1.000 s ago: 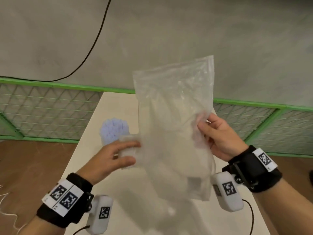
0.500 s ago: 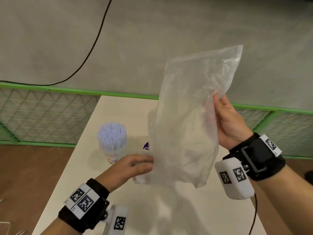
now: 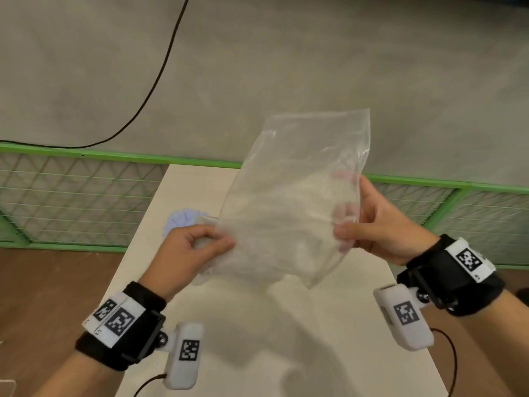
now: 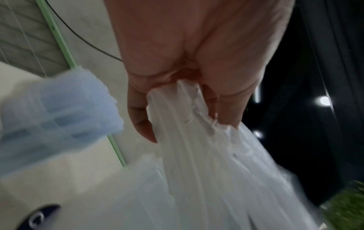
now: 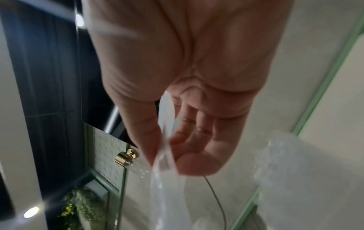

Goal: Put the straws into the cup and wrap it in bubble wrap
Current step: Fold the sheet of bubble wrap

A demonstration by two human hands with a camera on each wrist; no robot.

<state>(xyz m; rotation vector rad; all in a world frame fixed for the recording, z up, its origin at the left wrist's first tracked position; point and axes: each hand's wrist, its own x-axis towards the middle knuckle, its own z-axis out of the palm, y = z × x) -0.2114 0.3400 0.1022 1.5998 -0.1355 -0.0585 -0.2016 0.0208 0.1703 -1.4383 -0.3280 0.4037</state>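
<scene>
One sheet of clear, translucent bubble wrap [image 3: 289,202] is held up in the middle of the head view, tilted so that its upper corner reaches toward the upper right of the frame and its lower edge hangs above the pale counter [image 3: 329,339]. It is gripped by two hands. The left hand [image 3: 189,253], at the centre left of the frame, is closed on the sheet's left edge, with thumb and curled fingers pinching the gathered plastic; in the left wrist view the wrap [image 4: 206,163] is seen bunched and pulled out from between the fingers [image 4: 141,121]. The right hand [image 3: 380,224], at the centre right, is pinching the sheet's right edge between the thumb in front and the fingers behind, which are seen faintly through the plastic; the right wrist view shows a fold of the wrap [image 5: 165,163] squeezed between thumb and fingertips [image 5: 197,163].

One cup [image 3: 183,219] packed with pale blue straws stands on the counter just behind the left hand, largely covered by it and by the sheet. In the left wrist view the straws [image 4: 59,105] are blurred, so they cannot be counted; a dense bundle seems likely.

One green mesh fence [image 3: 71,196] runs across the frame behind the counter, and one black cable [image 3: 160,78] is draped over the grey wall in the upper left.
</scene>
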